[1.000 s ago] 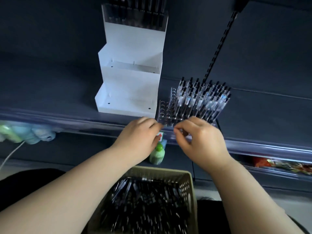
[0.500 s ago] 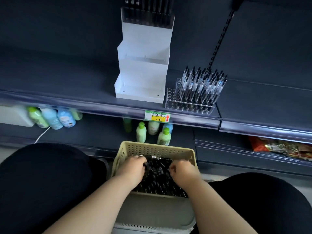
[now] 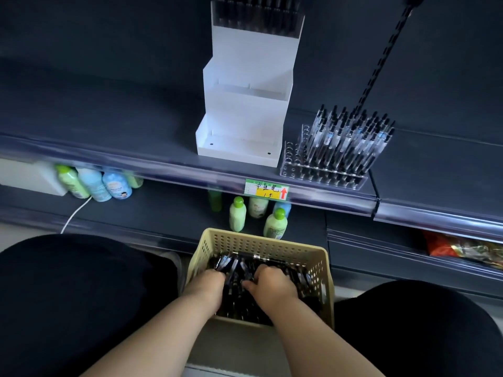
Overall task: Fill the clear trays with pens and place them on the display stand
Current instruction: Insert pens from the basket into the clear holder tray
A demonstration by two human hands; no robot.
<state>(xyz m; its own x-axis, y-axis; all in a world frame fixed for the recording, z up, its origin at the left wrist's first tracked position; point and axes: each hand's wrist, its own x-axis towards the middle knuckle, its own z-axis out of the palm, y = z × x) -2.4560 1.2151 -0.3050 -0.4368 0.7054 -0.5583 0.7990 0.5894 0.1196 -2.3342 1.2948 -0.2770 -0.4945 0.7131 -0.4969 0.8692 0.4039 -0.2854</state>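
Our left hand [image 3: 205, 285] and right hand [image 3: 272, 284] reach into the basket [image 3: 261, 243] of pens [image 3: 239, 302].
We cannot tell if either grips; the part-filled clear tray [image 3: 292, 156] stands on the shelf [image 3: 109, 131] beside the display stand [image 3: 245, 110].

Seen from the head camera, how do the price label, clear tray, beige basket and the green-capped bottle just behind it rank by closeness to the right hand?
1. Beige basket: the right hand is inside.
2. Green-capped bottle: lower shelf, behind it.
3. Price label: shelf edge above.
4. Clear tray: atop that shelf, rightward.
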